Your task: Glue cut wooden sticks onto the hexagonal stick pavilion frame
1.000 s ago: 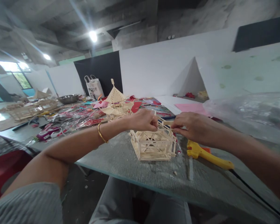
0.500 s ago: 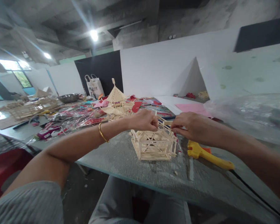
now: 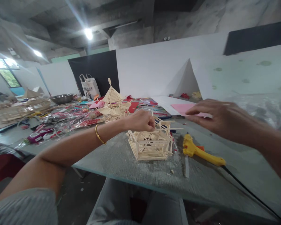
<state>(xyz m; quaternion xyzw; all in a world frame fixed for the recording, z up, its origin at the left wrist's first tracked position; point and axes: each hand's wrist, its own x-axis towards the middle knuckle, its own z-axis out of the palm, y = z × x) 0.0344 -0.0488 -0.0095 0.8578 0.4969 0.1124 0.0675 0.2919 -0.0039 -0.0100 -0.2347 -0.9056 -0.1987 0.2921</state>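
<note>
A small building frame [image 3: 152, 147] made of thin wooden sticks stands on the table in front of me. My left hand [image 3: 142, 121] is closed at its upper edge, fingertips hidden behind the knuckles. From that hand a thin wooden stick [image 3: 173, 128] juts out to the right, past the frame. My right hand [image 3: 210, 114] is in the air to the right of the frame, thumb and fingers apart, holding nothing that I can see. Below it a yellow hot glue gun [image 3: 201, 153] lies on its side, a dark cord trailing to the right.
Behind the frame stands a pagoda model [image 3: 112, 100] of wooden sticks. Plastic packets [image 3: 67, 115] and red scraps spread over the left. A metal bowl [image 3: 62, 98], a white bag [image 3: 89, 87] and pink paper [image 3: 182, 109] lie farther back. The table's front edge [image 3: 131, 184] runs before my knees.
My right hand has drawn away from the frame to the right and opened, leaving the stick in my left hand. The left hand stays at the frame. The view has shifted slightly right.
</note>
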